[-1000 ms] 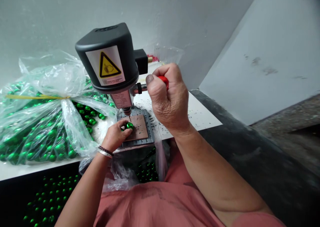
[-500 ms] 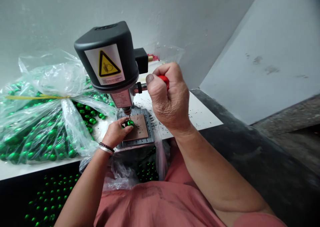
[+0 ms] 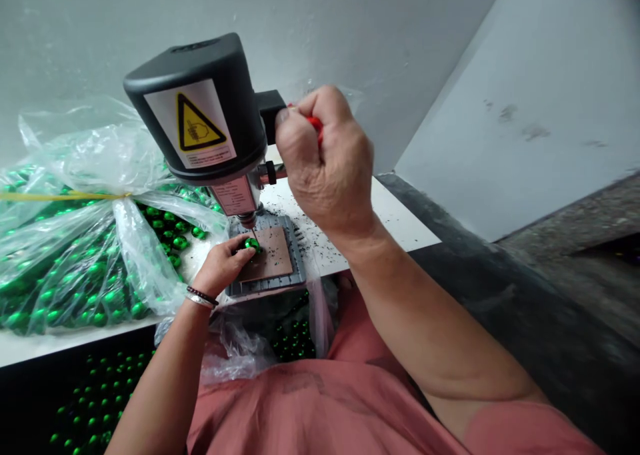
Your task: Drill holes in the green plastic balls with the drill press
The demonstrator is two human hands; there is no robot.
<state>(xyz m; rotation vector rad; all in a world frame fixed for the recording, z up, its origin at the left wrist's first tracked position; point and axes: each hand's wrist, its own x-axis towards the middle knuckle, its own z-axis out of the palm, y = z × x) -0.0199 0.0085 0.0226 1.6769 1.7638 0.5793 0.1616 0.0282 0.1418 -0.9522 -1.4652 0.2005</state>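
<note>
Just under the bit of the small bench drill [image 3: 200,118], the left hand [image 3: 220,268] pinches a green bead [image 3: 251,243] between thumb and fingertips, holding it on the brown pad [image 3: 270,258] of the drill's base plate. Above, the right hand [image 3: 327,168] is closed in a fist around the red-knobbed lever [image 3: 314,123] at the drill's side. Left of the drill, a clear bag of green beads [image 3: 80,255] lies on the white counter [image 3: 400,225], which is flecked with dark shavings.
</note>
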